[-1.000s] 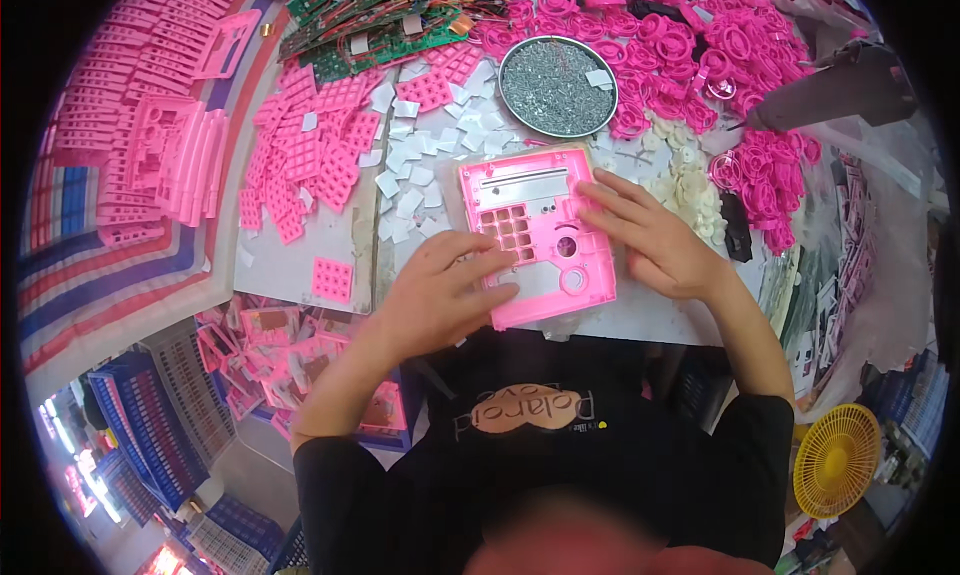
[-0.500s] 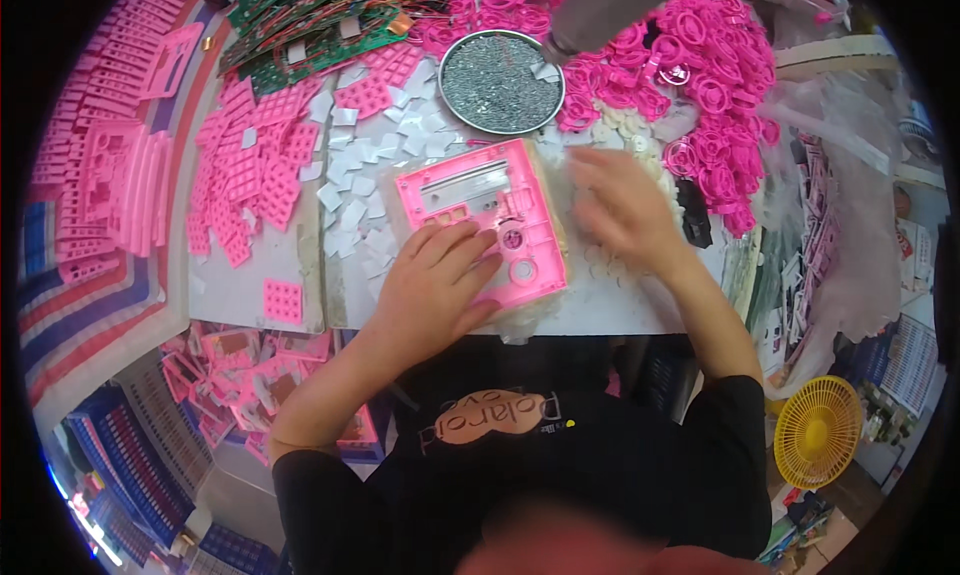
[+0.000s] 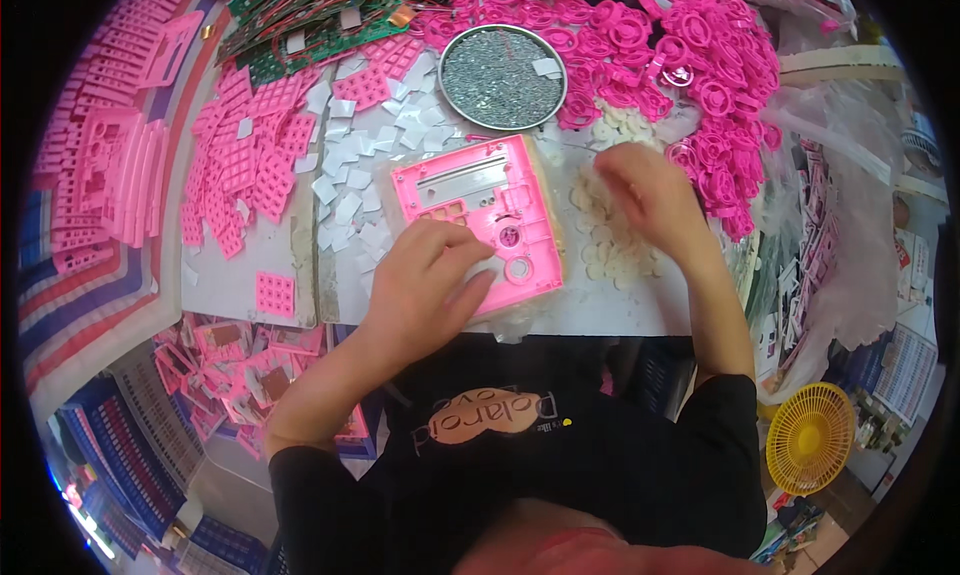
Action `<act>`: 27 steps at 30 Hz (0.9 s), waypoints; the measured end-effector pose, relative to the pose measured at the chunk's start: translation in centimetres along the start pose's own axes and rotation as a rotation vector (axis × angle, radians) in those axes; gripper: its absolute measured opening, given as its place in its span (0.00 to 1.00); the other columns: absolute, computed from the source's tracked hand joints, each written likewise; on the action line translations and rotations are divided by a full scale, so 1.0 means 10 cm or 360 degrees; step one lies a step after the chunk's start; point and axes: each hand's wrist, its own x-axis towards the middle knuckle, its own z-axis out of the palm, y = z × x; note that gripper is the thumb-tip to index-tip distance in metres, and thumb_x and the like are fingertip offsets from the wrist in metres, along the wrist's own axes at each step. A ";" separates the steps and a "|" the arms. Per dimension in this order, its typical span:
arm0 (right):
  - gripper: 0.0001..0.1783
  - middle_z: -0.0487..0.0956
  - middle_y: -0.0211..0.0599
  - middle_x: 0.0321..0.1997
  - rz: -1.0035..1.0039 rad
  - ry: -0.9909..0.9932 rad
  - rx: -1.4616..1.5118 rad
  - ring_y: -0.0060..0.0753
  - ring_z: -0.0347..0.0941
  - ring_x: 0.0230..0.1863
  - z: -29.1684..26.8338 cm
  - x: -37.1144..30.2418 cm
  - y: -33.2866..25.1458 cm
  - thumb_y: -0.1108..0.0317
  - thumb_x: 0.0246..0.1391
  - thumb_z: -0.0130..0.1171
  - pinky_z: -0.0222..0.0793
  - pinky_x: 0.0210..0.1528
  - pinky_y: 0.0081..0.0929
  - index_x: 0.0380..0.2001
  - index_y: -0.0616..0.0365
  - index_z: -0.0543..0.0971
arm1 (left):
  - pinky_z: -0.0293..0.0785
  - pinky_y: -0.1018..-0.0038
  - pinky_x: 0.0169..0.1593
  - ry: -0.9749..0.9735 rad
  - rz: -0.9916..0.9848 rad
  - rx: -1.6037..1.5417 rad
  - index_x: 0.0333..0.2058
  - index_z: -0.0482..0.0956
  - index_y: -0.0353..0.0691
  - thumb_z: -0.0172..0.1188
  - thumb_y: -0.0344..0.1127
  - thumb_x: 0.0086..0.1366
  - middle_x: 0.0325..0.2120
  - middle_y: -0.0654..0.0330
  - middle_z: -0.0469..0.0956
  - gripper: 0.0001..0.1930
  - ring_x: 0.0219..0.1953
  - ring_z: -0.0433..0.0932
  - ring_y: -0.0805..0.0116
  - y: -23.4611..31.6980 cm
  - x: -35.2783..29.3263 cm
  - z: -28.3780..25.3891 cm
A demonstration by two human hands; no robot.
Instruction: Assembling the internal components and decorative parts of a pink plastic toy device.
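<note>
Pink panel [image 3: 480, 215] lies flat near the table's [image 3: 620, 310] front edge. Left hand [image 3: 425, 290] spread, pressing on its lower part. Right hand [image 3: 645, 190] over white discs [image 3: 610, 250], fingers curled, possibly pinching one; blurred.

1. Small assembly workshop, a bench for plastic electronics housings.
2. Worktable [image 3: 620, 310] crowded with sorted parts: pink ring parts [image 3: 700, 45] heaped top right, pink keypad grids [image 3: 245, 155] on the left, white square pads [image 3: 350, 165] in the middle.
3. Green circuit boards [image 3: 310, 20] with wires at the top, round metal tray of screws [image 3: 500, 75] beside them.
4. Stacked pink frames [image 3: 110, 145] far left; blue crates [image 3: 120, 465] below the table.
</note>
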 end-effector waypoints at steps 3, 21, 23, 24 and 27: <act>0.15 0.79 0.42 0.38 -0.0323 -0.0274 0.0321 0.49 0.77 0.40 -0.02 0.25 -0.58 0.75 0.51 0.64 0.75 0.41 0.39 0.43 0.56 0.80 | 0.73 0.72 0.33 -0.0033 -0.0253 -0.0304 0.40 0.82 0.37 0.66 0.30 0.62 0.30 0.58 0.81 0.08 0.29 0.78 0.65 0.09 0.15 0.04; 0.10 0.76 0.40 0.49 -0.0165 0.0045 -0.0114 0.53 0.69 0.53 0.64 0.15 -0.85 0.74 0.45 0.67 0.71 0.51 0.42 0.33 0.61 0.79 | 0.58 0.50 0.67 -0.0198 0.0109 0.0488 0.47 0.80 0.44 0.69 0.39 0.56 0.50 0.62 0.77 0.19 0.61 0.71 0.61 -0.19 -0.12 0.13; 0.11 0.76 0.41 0.49 -0.0132 0.0086 -0.0183 0.54 0.69 0.53 0.68 0.12 -0.90 0.74 0.45 0.67 0.71 0.52 0.43 0.33 0.62 0.78 | 0.58 0.50 0.67 -0.0187 0.0096 0.0476 0.46 0.80 0.44 0.69 0.39 0.55 0.50 0.62 0.77 0.19 0.61 0.71 0.61 -0.19 -0.12 0.14; 0.11 0.76 0.42 0.50 -0.0113 0.0103 -0.0226 0.54 0.69 0.53 0.70 0.10 -0.91 0.74 0.45 0.66 0.70 0.52 0.43 0.34 0.62 0.78 | 0.57 0.50 0.67 -0.0185 0.0096 0.0463 0.46 0.80 0.44 0.69 0.39 0.55 0.50 0.62 0.77 0.19 0.61 0.71 0.61 -0.19 -0.12 0.14; 0.12 0.75 0.42 0.50 -0.0083 0.0085 -0.0303 0.54 0.68 0.54 0.70 0.08 -0.94 0.73 0.45 0.65 0.69 0.53 0.44 0.35 0.64 0.78 | 0.57 0.50 0.67 -0.0181 0.0085 0.0440 0.46 0.80 0.44 0.69 0.39 0.55 0.50 0.62 0.77 0.19 0.61 0.70 0.61 -0.20 -0.13 0.14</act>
